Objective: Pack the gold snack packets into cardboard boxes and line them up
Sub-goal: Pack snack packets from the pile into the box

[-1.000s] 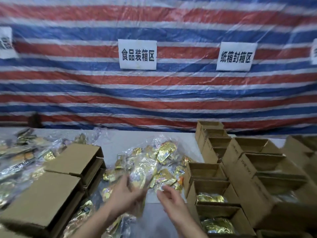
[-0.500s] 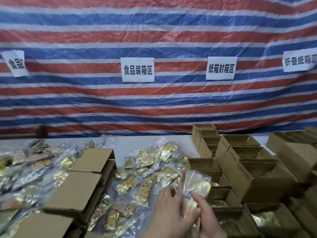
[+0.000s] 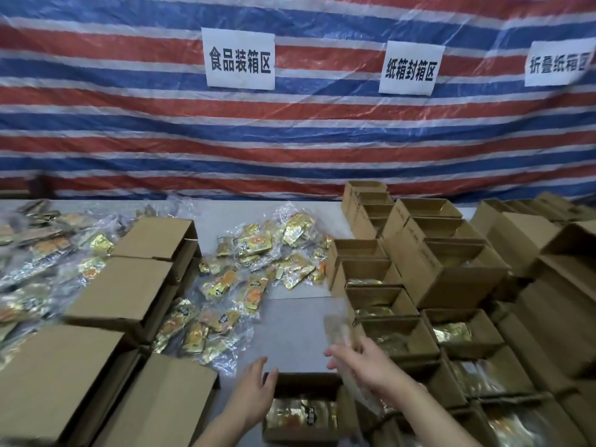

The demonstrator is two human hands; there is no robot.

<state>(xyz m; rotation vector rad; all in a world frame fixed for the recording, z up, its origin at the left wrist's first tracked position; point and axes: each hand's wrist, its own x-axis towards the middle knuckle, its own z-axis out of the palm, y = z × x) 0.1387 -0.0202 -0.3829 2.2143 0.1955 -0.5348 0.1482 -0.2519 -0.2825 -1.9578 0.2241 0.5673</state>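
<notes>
Grey counter (image 3: 296, 330) against a red, white and blue striped tarp (image 3: 290, 133) carrying three white paper signs (image 3: 240, 59) with Chinese characters. Loose pile of gold snack packets (image 3: 254, 266) in clear wrap at counter centre, more packets (image 3: 48, 253) heaped far left. Closed cardboard boxes (image 3: 129, 285) lined up left of centre, running from near edge toward the tarp. Open cardboard boxes (image 3: 419, 253) in rows on the right, several showing gold packets inside, the farthest ones seemingly empty. One open box (image 3: 303, 385) at the near edge between the two forearms, gold packet (image 3: 300, 414) lying flat inside it. Left hand (image 3: 254, 391) at that box's left wall, fingers straight and relaxed, thumb near the rim, gripping nothing. Right hand (image 3: 364, 359) raised just right of the box, beside the near row of open boxes, fingers curled around a blurred, clear-wrapped packet (image 3: 338, 327) standing upright above the fingers; motion blur heavy here, so probably a single packet, contents not readable. Held packet clear of any box, just left of the nearest filled one (image 3: 396, 340).
</notes>
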